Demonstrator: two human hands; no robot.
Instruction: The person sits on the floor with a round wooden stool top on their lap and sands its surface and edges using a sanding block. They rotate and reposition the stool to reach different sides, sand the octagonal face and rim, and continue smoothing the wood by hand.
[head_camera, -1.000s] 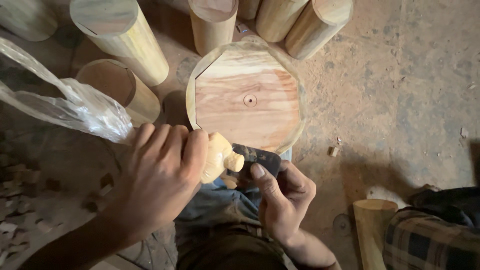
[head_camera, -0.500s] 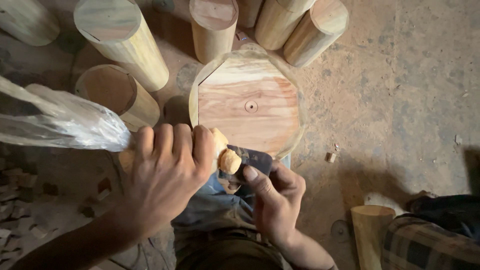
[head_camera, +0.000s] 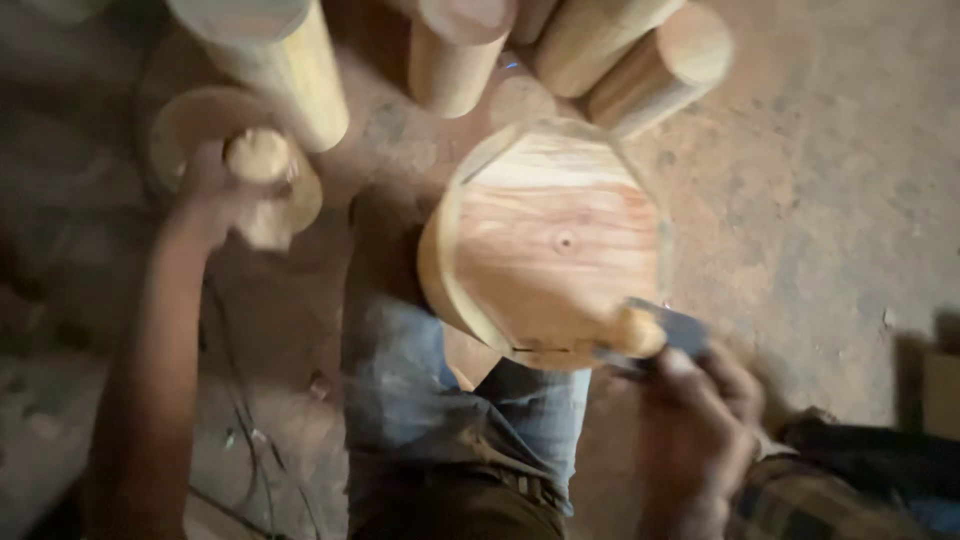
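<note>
Putty knife (head_camera: 672, 332), flat-bladed, clamped in the right hand (head_camera: 695, 430), meets the octagonal wood slab (head_camera: 555, 240); left hand (head_camera: 215, 190) grips a pale lump (head_camera: 262, 160).

No pkgs, no labels, no signs, no screens in my view, nil to record.

Right hand (head_camera: 695, 425) presses scraper (head_camera: 668, 335) against wooden block (head_camera: 550, 240).
</note>
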